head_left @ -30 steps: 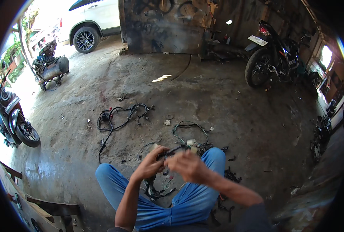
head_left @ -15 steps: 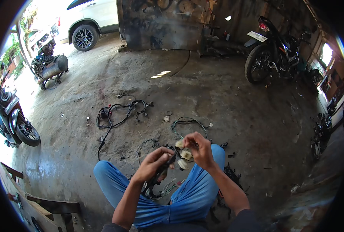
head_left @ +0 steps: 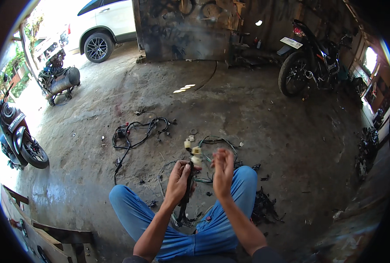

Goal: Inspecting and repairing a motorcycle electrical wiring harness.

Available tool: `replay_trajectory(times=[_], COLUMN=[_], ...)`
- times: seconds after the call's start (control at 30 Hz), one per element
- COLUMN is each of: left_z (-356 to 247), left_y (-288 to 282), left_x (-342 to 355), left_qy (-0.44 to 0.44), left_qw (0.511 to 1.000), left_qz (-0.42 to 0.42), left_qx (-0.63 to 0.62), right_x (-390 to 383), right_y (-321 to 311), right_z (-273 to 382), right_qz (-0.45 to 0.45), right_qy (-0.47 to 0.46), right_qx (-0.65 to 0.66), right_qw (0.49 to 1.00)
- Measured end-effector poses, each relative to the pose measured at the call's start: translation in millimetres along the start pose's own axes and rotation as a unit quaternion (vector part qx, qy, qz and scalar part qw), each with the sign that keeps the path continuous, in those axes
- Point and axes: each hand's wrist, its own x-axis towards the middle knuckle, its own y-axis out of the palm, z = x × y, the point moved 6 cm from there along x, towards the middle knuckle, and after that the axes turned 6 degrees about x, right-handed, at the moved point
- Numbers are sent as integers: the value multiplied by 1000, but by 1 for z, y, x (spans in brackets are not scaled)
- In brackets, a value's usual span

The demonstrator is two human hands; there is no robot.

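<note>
My left hand [head_left: 177, 182] is closed around a black wiring harness [head_left: 184, 205], which hangs between my knees. Several cream plastic connectors [head_left: 196, 151] stick up from its top end, above my left thumb. To the right of them my right hand [head_left: 223, 173] is raised, fingers stretched upward and slightly blurred. It is apart from the connectors, and I see nothing in it. Behind my hands, a loop of greenish wire [head_left: 217, 139] lies on the floor.
A black harness [head_left: 133, 142] is spread on the concrete ahead. A heap of black wiring [head_left: 266, 208] lies beside my right knee. Farther off stand a motorcycle [head_left: 311, 65] at right, a scooter [head_left: 22, 136] and an air compressor [head_left: 63, 83] at left, and a white car [head_left: 111, 22].
My left hand has turned the harness so its connectors point upward and away. My right hand has come off the connectors, and its fingers have straightened.
</note>
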Motion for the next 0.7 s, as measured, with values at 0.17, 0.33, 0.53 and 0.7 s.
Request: replay_trajectory(times=[0.17, 0.33, 0.53, 0.7], left_z=[12, 28, 3, 0], left_y=[-11, 2, 2, -11], left_x=[13, -2, -19, -13], left_qy=[139, 88, 156, 138], left_qw=[952, 985, 945, 933], left_qz=[-112, -93, -186, -157], left_qx=[250, 119, 221, 291], right_x=[-60, -40, -30, -35], right_y=[24, 33, 35, 40], right_z=[37, 37, 22, 30], right_qz=[118, 75, 73, 88], right_qy=[-111, -146, -126, -136], right_qx=[-111, -311, -294, -213], right_qw=[981, 936, 945, 964])
